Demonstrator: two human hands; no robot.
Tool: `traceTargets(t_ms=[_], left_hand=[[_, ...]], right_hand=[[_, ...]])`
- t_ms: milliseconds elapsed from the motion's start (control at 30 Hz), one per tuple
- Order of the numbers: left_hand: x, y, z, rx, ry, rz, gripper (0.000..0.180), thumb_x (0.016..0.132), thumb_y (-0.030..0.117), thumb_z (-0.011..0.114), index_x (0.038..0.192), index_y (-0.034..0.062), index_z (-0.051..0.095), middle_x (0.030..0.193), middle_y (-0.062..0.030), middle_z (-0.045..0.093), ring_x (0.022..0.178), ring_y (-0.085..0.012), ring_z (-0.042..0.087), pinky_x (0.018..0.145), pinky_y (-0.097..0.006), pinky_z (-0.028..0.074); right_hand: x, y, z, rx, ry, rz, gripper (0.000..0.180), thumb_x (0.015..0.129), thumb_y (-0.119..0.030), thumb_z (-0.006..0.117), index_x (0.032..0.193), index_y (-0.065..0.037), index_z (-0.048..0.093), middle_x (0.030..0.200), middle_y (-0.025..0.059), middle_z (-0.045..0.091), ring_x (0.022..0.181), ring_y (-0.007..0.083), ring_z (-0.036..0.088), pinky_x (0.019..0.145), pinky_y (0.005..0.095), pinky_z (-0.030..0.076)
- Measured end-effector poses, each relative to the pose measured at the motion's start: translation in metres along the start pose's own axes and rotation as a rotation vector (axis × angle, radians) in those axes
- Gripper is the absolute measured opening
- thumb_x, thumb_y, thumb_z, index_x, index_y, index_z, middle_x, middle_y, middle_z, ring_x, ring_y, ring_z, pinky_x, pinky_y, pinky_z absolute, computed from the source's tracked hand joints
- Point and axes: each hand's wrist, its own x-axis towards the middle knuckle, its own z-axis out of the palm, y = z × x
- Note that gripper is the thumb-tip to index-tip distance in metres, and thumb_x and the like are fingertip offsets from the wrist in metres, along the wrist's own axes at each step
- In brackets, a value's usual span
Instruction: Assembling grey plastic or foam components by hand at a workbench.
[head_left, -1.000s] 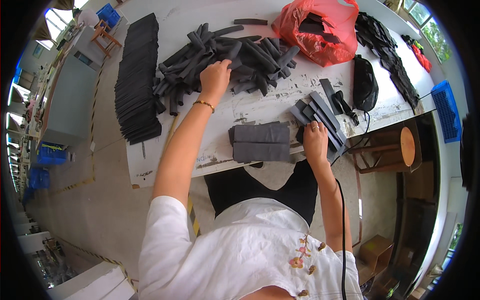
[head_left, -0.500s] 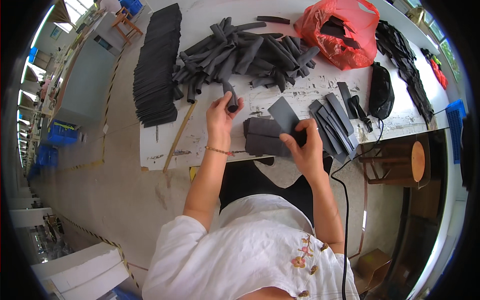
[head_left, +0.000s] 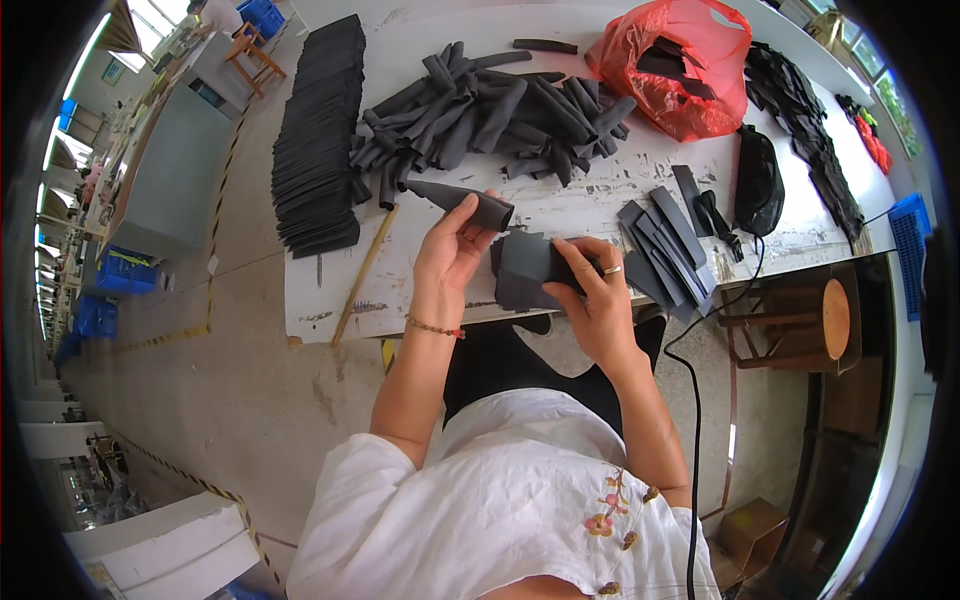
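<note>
Left hand (head_left: 452, 245) is closed around a dark foam tube (head_left: 462, 200), held just above the near edge of the bench (head_left: 320, 290); a flat grey foam piece (head_left: 525, 272) is gripped beside it by the right hand (head_left: 592, 290). A red plastic bag (head_left: 680, 65) is seen at the bench's far edge, right of a heap of tubes (head_left: 490, 115).

We see a red plastic bag (head_left: 688, 62) lying open at the table's far right. A brown cardboard box (head_left: 752, 530) stands on the floor, lower right.
</note>
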Motion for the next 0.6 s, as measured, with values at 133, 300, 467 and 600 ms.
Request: traceTargets(t_ms=[133,300,467,600], left_hand=[[-0.001,0.001,0.002,-0.006,-0.008,-0.012,0.028,0.087,0.006,0.068,0.108,-0.0076,0.058,0.109,-0.0188,0.064,0.102,-0.0295,0.065,0.09,-0.04,0.057],[0.0,0.001,0.0,-0.029,-0.036,-0.028,0.028,0.087,0.006,0.068,0.109,-0.0085,0.057,0.109,-0.0192,0.064,0.101,-0.0289,0.065,0.088,-0.038,0.058],[-0.006,0.0,0.003,-0.003,-0.057,-0.042,0.029,0.087,0.006,0.068,0.11,-0.0097,0.058,0.108,-0.0187,0.065,0.1,-0.0284,0.066,0.087,-0.037,0.059],[-0.007,0.0,0.004,0.026,-0.065,-0.071,0.028,0.087,0.006,0.067,0.109,-0.009,0.058,0.108,-0.0179,0.065,0.1,-0.0282,0.066,0.087,-0.037,0.059]], right_hand=[[0.002,-0.012,-0.003,0.132,-0.002,0.157,0.034,0.078,-0.006,0.074,0.109,-0.001,0.06,0.113,0.0153,0.053,0.097,0.0327,0.053,0.081,0.0407,0.047],[-0.006,-0.002,-0.002,0.164,-0.013,0.12,0.029,0.078,-0.003,0.074,0.104,-0.002,0.061,0.107,0.0127,0.056,0.09,0.0274,0.057,0.073,0.0341,0.049],[0.001,-0.004,-0.005,0.114,0.042,0.065,0.031,0.078,-0.003,0.073,0.107,-0.003,0.062,0.103,0.0122,0.054,0.089,0.0279,0.054,0.069,0.0345,0.048],[0.007,-0.008,-0.008,0.003,0.039,0.023,0.037,0.077,-0.001,0.072,0.113,-0.006,0.065,0.097,0.0102,0.053,0.086,0.0279,0.052,0.073,0.0375,0.045]])
